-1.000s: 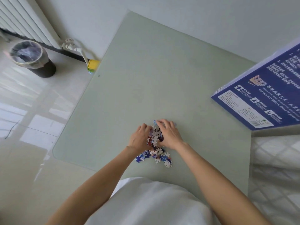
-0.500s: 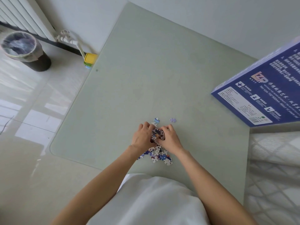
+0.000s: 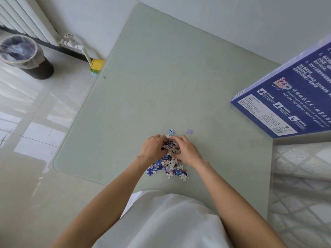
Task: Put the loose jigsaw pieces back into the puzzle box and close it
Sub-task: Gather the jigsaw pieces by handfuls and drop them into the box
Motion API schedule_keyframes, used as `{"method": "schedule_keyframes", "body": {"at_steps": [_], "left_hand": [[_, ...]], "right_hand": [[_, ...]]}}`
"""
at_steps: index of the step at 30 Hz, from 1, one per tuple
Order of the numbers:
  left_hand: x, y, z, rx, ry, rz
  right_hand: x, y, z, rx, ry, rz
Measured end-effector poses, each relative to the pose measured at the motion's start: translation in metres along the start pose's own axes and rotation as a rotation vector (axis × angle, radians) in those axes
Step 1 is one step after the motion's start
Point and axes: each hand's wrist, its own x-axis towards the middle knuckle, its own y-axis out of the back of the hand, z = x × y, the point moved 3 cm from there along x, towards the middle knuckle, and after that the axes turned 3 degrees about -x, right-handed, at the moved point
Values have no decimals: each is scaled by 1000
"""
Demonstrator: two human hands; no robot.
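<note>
The left hand point(image 3: 152, 149) and right hand point(image 3: 187, 152) cup a handful of pieces point(image 3: 169, 146) between them; the fingers of both are curled inward and clamped on that handful. Fingertips nearly meet at the far side. The count of held pieces cannot be made out.

Behind the palms, toward the wrists, lies a loose pile point(image 3: 169, 169) of blue, white and red pieces; its long axis runs left to right. Individual pieces overlap, so no count is possible.

Just beyond the fingertips lie two single pieces: a blue piece point(image 3: 171, 131), near the left fingers, and a lilac piece point(image 3: 189, 131), beyond the right fingers.

One box point(image 3: 284, 101) lies well to the right of the right hand, printed face up, one corner pointing toward the hands. The frame edge cuts off its right part. Whether it is open cannot be determined.

All items rest on the table point(image 3: 143, 95).
</note>
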Motion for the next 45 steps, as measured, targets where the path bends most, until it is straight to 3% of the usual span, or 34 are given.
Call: {"method": "schedule_keyframes", "body": {"at_steps": [6, 20, 34, 45], "left_hand": [[0, 2, -2, -24, -8, -40], [1, 9, -8, -97, -26, -86], [-5, 22, -6, -163, 45, 34], [-8, 42, 31, -120, 34, 120]], "right_hand": [[2, -1, 5, -127, -3, 22], [-1, -3, 0, 82, -54, 12], [-11, 21, 16, 283, -136, 205], [-42, 55, 40, 384, -56, 297]]}}
